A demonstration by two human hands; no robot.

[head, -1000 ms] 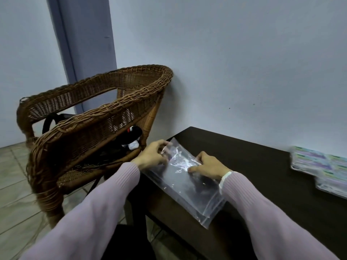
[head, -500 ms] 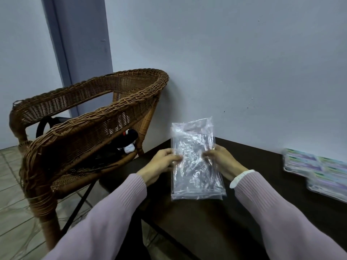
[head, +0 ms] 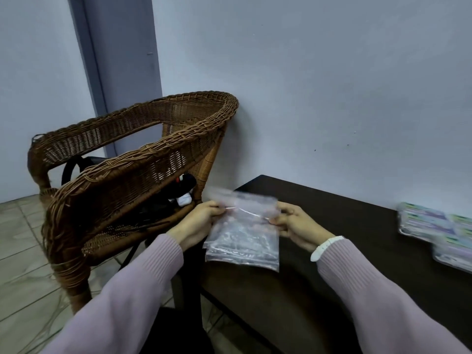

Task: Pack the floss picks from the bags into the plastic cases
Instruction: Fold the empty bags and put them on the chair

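Clear bag (head: 242, 236) hangs pinched between left hand (head: 198, 223) and right hand (head: 297, 224).

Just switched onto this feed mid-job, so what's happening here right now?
A person holds a clear bag over the corner of the dark table, the left hand and right hand each pinching its top edge. The bag looks unopened. The plastic cases lie untouched at the table's right edge. A wicker chair stands to the left.
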